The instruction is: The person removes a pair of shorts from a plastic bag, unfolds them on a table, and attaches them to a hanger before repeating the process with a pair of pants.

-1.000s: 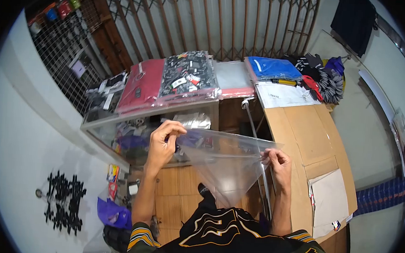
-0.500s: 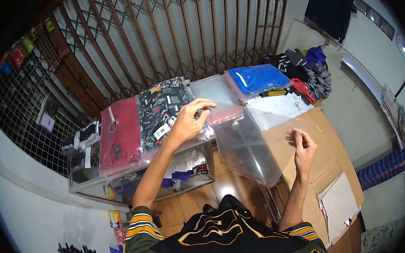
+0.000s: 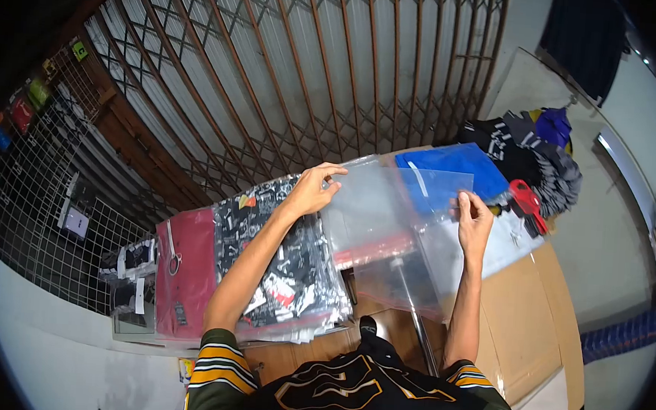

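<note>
1. Thumb and forefinger of the right hand (image 3: pixel 474 221) pinch a clear plastic sheet (image 3: pixel 430 260) near its upper right corner.
2. Left hand (image 3: pixel 312 191) is half curled by the sheet's other side, above the far right corner of the black patterned pack (image 3: pixel 294 263); whether it grips the film, I cannot tell.
3. The sheet hangs between the hands, partly over the left edge of the cardboard-topped table (image 3: pixel 525 300) and partly over the gap beside it. Half a second ago its top corner showed against the white packet (image 3: pixel 502 242); now that corner overlaps the blue pack (image 3: pixel 466 157), and the right hand appears in front of the white packet rather than the bare cardboard.
4. Blue pack and white packet lie at the table's far end, with a red-handled tool (image 3: pixel 527 202) at its far right corner, near a heap of grey and black cloth (image 3: pixel 541 165).
5. Left of the gap, the patterned pack lies beside a red pack (image 3: pixel 192 272) along the display case's (image 3: pixel 133 327) near edge; metal scissors (image 3: pixel 175 260) rest on the red one, as before.
</note>
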A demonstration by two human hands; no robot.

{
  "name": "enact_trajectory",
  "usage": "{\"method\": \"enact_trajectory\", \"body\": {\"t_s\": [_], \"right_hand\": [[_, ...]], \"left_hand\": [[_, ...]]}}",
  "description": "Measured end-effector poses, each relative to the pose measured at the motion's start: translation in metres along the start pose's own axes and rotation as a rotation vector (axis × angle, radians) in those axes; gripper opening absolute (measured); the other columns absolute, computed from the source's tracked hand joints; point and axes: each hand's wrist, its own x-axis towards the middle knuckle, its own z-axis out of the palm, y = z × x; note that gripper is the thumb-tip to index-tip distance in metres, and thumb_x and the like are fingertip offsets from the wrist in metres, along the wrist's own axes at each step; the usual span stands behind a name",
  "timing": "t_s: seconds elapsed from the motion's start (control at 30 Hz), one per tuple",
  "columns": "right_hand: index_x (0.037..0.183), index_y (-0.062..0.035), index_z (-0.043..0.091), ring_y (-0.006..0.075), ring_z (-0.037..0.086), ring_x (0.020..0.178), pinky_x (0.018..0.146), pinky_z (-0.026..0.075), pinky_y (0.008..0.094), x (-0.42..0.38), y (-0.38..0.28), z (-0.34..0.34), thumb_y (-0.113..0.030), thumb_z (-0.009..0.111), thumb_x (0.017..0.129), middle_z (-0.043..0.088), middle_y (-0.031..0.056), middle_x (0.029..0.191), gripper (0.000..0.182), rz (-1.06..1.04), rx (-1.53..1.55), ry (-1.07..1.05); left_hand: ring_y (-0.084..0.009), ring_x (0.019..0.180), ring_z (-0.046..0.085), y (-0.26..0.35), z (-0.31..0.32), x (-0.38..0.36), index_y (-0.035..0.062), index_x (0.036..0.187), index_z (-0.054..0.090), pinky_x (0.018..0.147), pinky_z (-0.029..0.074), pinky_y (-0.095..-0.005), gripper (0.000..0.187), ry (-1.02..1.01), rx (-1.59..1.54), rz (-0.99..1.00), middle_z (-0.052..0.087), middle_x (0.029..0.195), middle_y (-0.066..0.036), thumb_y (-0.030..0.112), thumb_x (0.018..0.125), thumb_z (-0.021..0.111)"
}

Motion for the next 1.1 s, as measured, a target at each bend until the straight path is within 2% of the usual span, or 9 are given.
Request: {"method": "enact_trajectory", "body": {"t_s": [0.17,0.23,0.33,0.4,0.47,0.6,0.7,1.03,1.1], "right_hand": [[0.109,0.0038,0.072,0.0158,0.070,0.081,0.074,0.055,0.0298,0.077,0.052,0.065,-0.021,0.067,0.099,0.074,0.0137,0.089,0.027,0.028,-0.184,-0.085],[0.126,0.0025,0.064,0.0300,0.070,0.099,0.090,0.053,0.0372,0.083,0.048,0.091,-0.020,0.068,0.097,0.072,0.0221,0.111,0.038,-0.017,-0.186,-0.021],[0.140,0.0071,0.048,0.0434,0.050,0.130,0.112,0.037,0.0461,0.066,0.054,0.114,-0.017,0.067,0.094,0.054,0.0287,0.138,0.055,-0.199,-0.382,-0.052],[0.142,0.0072,0.047,0.0450,0.047,0.133,0.114,0.036,0.0474,0.040,0.070,0.127,-0.015,0.068,0.093,0.051,0.0315,0.141,0.058,-0.217,-0.411,-0.169],[0.146,0.0016,0.045,0.0507,0.038,0.140,0.117,0.029,0.0551,0.005,0.096,0.137,-0.017,0.069,0.092,0.042,0.0325,0.150,0.063,-0.222,-0.444,-0.363],[0.151,-0.0083,0.042,0.0525,0.020,0.148,0.116,0.020,0.0683,-0.069,0.142,0.155,-0.028,0.071,0.090,0.023,0.0292,0.161,0.070,-0.078,-0.523,-0.695],[0.152,-0.0095,0.040,0.0522,0.016,0.149,0.117,0.017,0.0688,-0.091,0.147,0.159,-0.030,0.071,0.090,0.018,0.0281,0.163,0.072,-0.030,-0.591,-0.838],[0.152,-0.0125,0.041,0.0525,0.017,0.149,0.119,0.016,0.0667,-0.104,0.185,0.161,-0.032,0.072,0.087,0.020,0.0286,0.162,0.075,0.056,-0.523,-0.893],[0.152,-0.0124,0.041,0.0527,0.017,0.149,0.118,0.015,0.0682,-0.105,0.185,0.161,-0.032,0.073,0.087,0.020,0.0283,0.162,0.075,0.066,-0.484,-0.868]], "left_hand": [[-0.0225,0.092,0.071,-0.067,0.001,0.067,-0.0013,0.125,0.068,0.087,0.054,-0.0345,0.041,-0.024,-0.029,-0.223,0.071,0.119,-0.018,0.009,0.085,0.068],[-0.0203,0.089,0.072,-0.090,0.001,0.091,-0.0015,0.127,0.067,0.087,0.054,-0.0347,0.042,-0.081,-0.061,-0.421,0.071,0.119,-0.019,0.010,0.086,0.069],[-0.0250,0.102,0.072,-0.159,0.018,0.119,-0.0008,0.129,0.066,0.095,0.053,-0.0345,0.046,-0.044,0.032,-0.461,0.071,0.120,-0.021,0.011,0.085,0.071],[-0.0348,0.116,0.067,-0.171,0.019,0.131,0.0010,0.130,0.066,0.104,0.050,-0.0370,0.056,-0.053,0.121,-0.537,0.069,0.122,-0.026,0.020,0.078,0.071],[-0.0347,0.120,0.065,-0.192,0.025,0.140,0.0006,0.130,0.066,0.106,0.048,-0.0370,0.057,-0.068,0.161,-0.601,0.067,0.124,-0.026,0.020,0.077,0.070],[-0.0334,0.125,0.062,-0.217,0.034,0.154,0.0008,0.130,0.066,0.108,0.047,-0.0357,0.058,-0.120,0.188,-0.730,0.066,0.129,-0.024,0.022,0.076,0.068],[-0.0332,0.128,0.060,-0.239,0.041,0.160,0.0010,0.131,0.066,0.109,0.046,-0.0352,0.059,-0.161,0.224,-0.779,0.064,0.133,-0.023,0.023,0.076,0.068],[-0.0352,0.139,0.048,-0.247,0.053,0.171,0.0005,0.143,0.054,0.116,0.039,-0.0360,0.069,-0.260,0.261,-0.834,0.050,0.148,-0.024,0.026,0.081,0.071],[-0.0377,0.139,0.046,-0.239,0.061,0.169,-0.0002,0.142,0.054,0.116,0.039,-0.0385,0.067,-0.233,0.381,-0.651,0.049,0.148,-0.025,0.027,0.083,0.071]]}}
